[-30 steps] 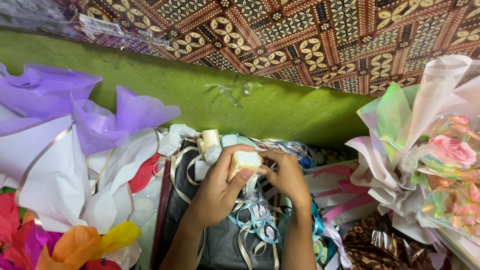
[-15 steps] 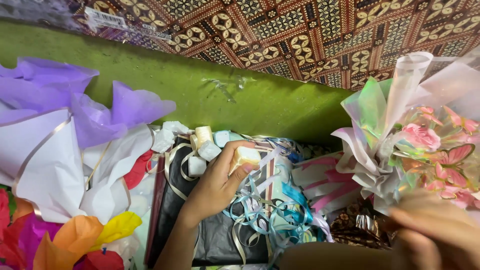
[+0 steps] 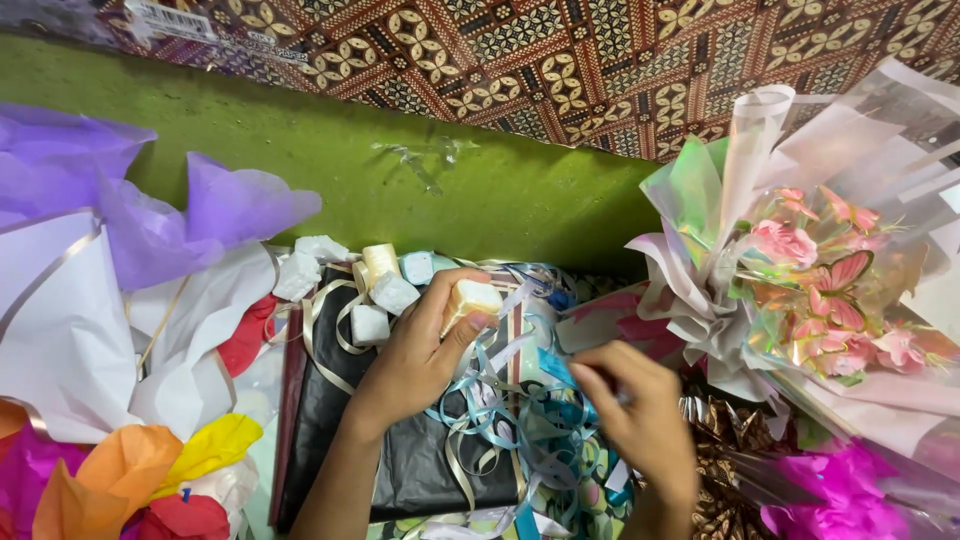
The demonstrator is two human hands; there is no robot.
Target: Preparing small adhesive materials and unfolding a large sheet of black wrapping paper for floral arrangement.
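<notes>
Left hand [image 3: 410, 365] fingers clamped on cream foam block [image 3: 470, 300]. Right hand [image 3: 640, 420] fingers pinched together, contents unclear, right and below block; curled ribbons [image 3: 520, 420] between.

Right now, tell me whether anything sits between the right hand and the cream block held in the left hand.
Only loose curls of ribbon lie in the gap between the right hand and the cream block, which the left hand grips; nothing solid blocks the way.

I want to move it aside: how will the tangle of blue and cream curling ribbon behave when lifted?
The tangle of blue and cream curling ribbon is probably floppy and very light, since its thin strips loop loosely. It may snag and drag neighbours, because strands cross the black sheet and run under the right hand.
</notes>
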